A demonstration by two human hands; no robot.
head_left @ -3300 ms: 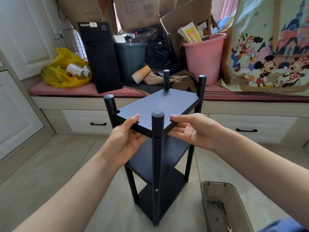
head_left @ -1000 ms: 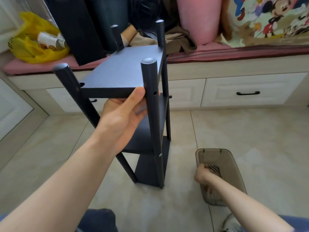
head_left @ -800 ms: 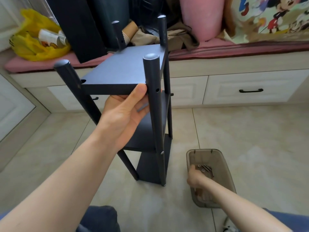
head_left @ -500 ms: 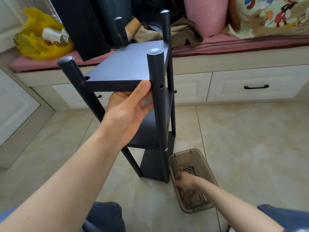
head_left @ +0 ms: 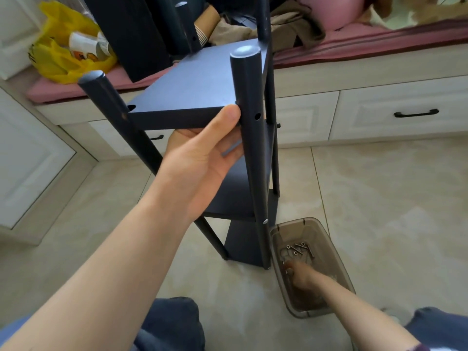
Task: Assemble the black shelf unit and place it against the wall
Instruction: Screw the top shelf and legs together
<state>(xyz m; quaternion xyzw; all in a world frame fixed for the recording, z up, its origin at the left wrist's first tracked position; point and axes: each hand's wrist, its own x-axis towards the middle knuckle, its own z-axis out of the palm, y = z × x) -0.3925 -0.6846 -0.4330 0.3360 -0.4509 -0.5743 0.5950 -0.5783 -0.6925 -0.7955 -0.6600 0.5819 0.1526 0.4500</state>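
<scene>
The shelf (head_left: 238,198), four posts and three boards, stands on the floor (head_left: 379,198) before the bench (head_left: 379,107). The left hand (head_left: 202,158) grasps the top board (head_left: 192,97) at its front edge. The right hand (head_left: 301,277) reaches into the bin (head_left: 339,262), just beside the near post's foot, among a few screws (head_left: 298,249). I cannot tell whether it grips anything. Open floor lies to the right.

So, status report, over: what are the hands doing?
Left hand grips top of black three-tier shelf unit. Right hand inside smoky plastic bin, at silver screws; grip unclear. Bin beside shelf's leg.
</scene>
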